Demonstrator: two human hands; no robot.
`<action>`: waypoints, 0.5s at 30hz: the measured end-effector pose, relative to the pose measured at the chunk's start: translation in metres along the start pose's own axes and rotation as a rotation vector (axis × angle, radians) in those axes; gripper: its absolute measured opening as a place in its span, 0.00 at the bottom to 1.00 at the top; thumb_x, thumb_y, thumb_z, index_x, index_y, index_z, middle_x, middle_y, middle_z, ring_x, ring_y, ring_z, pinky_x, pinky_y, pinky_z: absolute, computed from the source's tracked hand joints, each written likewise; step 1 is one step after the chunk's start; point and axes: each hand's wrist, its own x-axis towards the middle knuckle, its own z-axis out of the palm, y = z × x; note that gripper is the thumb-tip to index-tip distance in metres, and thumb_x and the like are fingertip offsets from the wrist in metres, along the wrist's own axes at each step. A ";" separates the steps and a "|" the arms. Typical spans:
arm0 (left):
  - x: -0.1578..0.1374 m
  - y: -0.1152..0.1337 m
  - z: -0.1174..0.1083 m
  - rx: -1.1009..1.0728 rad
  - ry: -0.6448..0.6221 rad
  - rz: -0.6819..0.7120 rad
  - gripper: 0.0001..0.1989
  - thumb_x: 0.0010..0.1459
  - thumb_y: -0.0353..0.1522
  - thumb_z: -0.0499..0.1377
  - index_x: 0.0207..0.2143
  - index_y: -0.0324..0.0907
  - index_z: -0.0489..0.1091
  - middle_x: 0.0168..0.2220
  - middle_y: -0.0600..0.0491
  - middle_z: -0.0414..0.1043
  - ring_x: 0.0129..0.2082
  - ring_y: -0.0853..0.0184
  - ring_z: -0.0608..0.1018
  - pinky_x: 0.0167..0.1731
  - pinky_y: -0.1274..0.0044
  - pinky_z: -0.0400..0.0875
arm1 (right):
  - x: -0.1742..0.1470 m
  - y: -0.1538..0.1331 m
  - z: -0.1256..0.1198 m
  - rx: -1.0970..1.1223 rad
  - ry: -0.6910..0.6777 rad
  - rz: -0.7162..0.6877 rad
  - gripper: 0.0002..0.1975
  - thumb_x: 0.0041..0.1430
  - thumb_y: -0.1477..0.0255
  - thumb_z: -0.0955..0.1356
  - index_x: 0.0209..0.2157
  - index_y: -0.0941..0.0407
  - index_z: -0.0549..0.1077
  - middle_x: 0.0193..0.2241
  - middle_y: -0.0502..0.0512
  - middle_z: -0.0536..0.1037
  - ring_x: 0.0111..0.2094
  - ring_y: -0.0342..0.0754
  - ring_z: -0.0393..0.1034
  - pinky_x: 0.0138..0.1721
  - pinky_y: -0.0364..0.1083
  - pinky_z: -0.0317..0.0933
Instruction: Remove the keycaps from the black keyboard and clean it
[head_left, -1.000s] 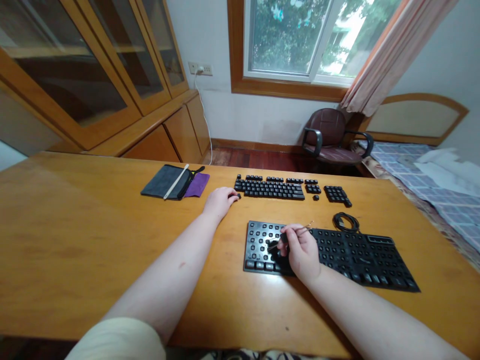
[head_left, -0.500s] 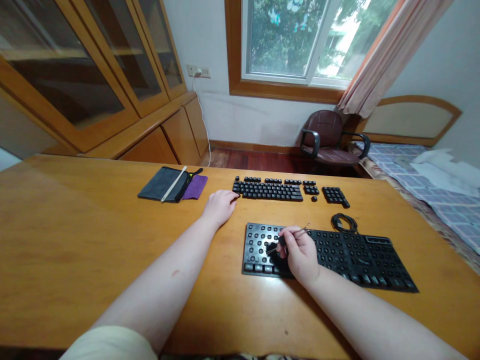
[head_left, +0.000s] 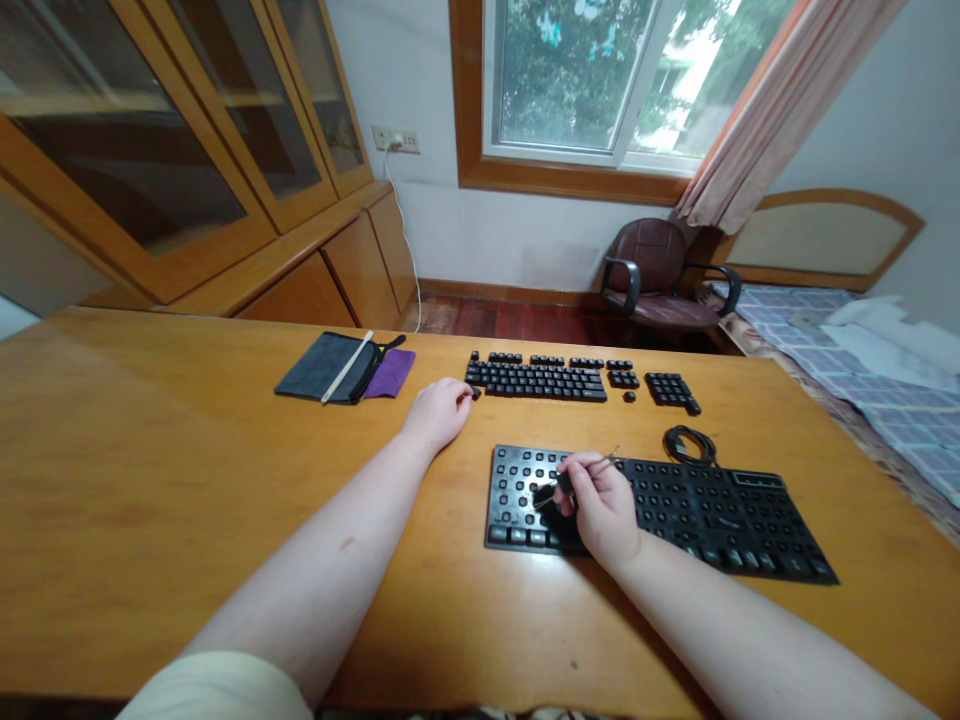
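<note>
My left hand (head_left: pixel 441 412) rests on the desk with its fingers curled together. Its fingertips are at a small black keycap (head_left: pixel 475 394), by the lower left corner of the laid-out keycaps (head_left: pixel 544 381). Over the black keyboard (head_left: pixel 694 510), my right hand (head_left: pixel 602 505) is closed around a wire keycap puller (head_left: pixel 564 483) with a dark grip. The puller's wire loops point down to the left, above the keyboard's left part. Most of the keyboard shows bare switches, while keycaps remain along its front row. My right palm hides part of the board's middle.
A coiled black cable (head_left: pixel 688 446) lies behind the keyboard. To the left are a grey zip pouch (head_left: pixel 311 370), a pale thin stick (head_left: pixel 347 368) on it, and a purple cloth (head_left: pixel 390 374). A maroon armchair (head_left: pixel 660 270) stands beyond the desk (head_left: pixel 187 480).
My left hand has drawn back slightly to the left, so more of the keycap at its fingertips shows. My right hand and the keycap puller have stayed in place.
</note>
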 end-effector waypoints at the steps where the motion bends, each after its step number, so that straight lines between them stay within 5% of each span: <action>1: 0.000 0.000 0.000 -0.004 0.004 -0.001 0.12 0.57 0.32 0.51 0.37 0.44 0.73 0.38 0.49 0.74 0.39 0.61 0.74 0.42 0.72 0.68 | 0.000 0.000 0.000 -0.003 -0.002 0.001 0.12 0.61 0.62 0.62 0.32 0.57 0.68 0.16 0.48 0.70 0.14 0.39 0.61 0.16 0.39 0.54; 15: 0.000 -0.002 0.004 -0.079 0.005 0.025 0.14 0.57 0.32 0.51 0.38 0.43 0.75 0.43 0.49 0.73 0.42 0.62 0.74 0.46 0.72 0.68 | 0.000 -0.002 0.001 -0.001 -0.004 0.005 0.13 0.61 0.61 0.63 0.31 0.57 0.68 0.16 0.47 0.70 0.14 0.38 0.61 0.15 0.38 0.54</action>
